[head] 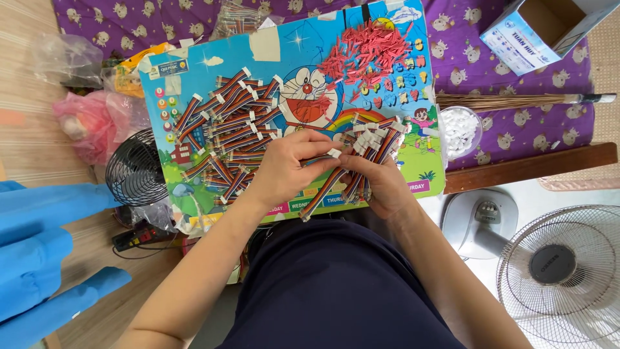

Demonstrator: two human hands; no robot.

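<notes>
Rainbow ribbon cable (323,187) pinched by left hand (287,169) fingers at frame centre, right hand (381,184) gripping cable bundle (371,155), colourful board (194,77) beneath

A home: patterned purple bedsheet (516,129), floor fan (558,271), wooden floor (26,116).

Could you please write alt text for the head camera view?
Both hands, left hand and right hand, hold rainbow ribbon cables with white connectors over a colourful cartoon board; more cables and red pieces lie on it.
</notes>
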